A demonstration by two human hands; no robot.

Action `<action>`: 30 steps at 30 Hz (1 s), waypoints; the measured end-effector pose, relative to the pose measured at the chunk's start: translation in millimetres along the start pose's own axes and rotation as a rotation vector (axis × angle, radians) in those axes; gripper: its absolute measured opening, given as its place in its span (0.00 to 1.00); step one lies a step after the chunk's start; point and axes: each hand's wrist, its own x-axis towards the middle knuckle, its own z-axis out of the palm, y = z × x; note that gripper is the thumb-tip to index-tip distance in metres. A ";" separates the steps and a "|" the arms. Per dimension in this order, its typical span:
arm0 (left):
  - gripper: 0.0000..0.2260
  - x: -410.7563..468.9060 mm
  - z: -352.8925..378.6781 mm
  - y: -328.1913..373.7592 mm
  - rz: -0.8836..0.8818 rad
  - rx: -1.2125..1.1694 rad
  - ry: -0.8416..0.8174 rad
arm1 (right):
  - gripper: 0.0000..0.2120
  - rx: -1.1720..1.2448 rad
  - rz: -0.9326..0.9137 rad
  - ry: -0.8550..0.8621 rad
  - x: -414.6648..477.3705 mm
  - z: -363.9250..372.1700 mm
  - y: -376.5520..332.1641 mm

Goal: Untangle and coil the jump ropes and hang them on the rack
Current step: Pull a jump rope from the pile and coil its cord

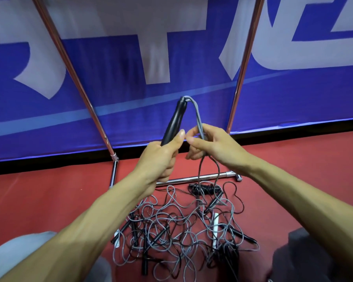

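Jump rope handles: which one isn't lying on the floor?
The black handle in the grip of the left hand, raised before the blue banner, grey cord arching from its top. The rest lie in the tangle on the red floor.

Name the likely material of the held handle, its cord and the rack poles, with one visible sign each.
Handle: probably matte black plastic or rubber, dull sheen. Cord: grey, likely plastic-coated, bends smoothly. Rack poles: polished metal, mirror-like highlights.

Rack (194,178) tubes glossy chromed metal; rope handle (172,123) smooth matt black; floor (49,192) matt red.
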 end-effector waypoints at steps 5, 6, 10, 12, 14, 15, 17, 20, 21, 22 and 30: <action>0.23 1.2 -8.2 9.3 0.013 -0.178 0.137 | 0.09 -0.623 0.117 -0.119 -1.6 8.8 18.2; 0.23 2.1 -10.5 8.9 0.011 -0.170 0.167 | 0.09 -0.679 0.116 -0.163 -3.8 13.5 20.0; 0.24 3.6 -7.3 2.5 0.031 -0.126 0.237 | 0.10 -0.713 0.087 -0.270 -10.8 24.3 15.7; 0.26 4.2 -4.9 1.9 0.045 -0.104 0.246 | 0.10 -0.831 0.000 -0.274 -12.2 27.1 10.7; 0.25 5.9 -5.0 0.8 0.031 -0.101 0.249 | 0.10 -0.875 -0.069 -0.290 -13.2 29.8 5.4; 0.25 7.4 -5.6 -0.2 0.019 -0.094 0.255 | 0.11 -0.871 -0.092 -0.298 -13.6 30.0 3.2; 0.25 9.9 -6.3 -1.8 0.024 -0.058 0.288 | 0.12 -0.890 -0.135 -0.311 -13.6 29.9 -1.1; 0.16 8.1 -2.7 -1.6 0.079 0.060 0.350 | 0.15 -0.923 -0.172 -0.332 -13.6 29.2 -3.0; 0.14 6.3 -1.5 -1.0 0.100 0.125 0.354 | 0.15 -0.932 -0.179 -0.340 -14.1 29.3 -2.7; 0.13 4.8 -0.6 0.0 0.114 0.179 0.345 | 0.16 -0.943 -0.185 -0.346 -14.8 29.3 -2.5; 0.06 1.6 -2.3 7.4 0.041 0.126 0.147 | 0.17 -0.990 -0.182 -0.369 -20.0 23.9 -1.7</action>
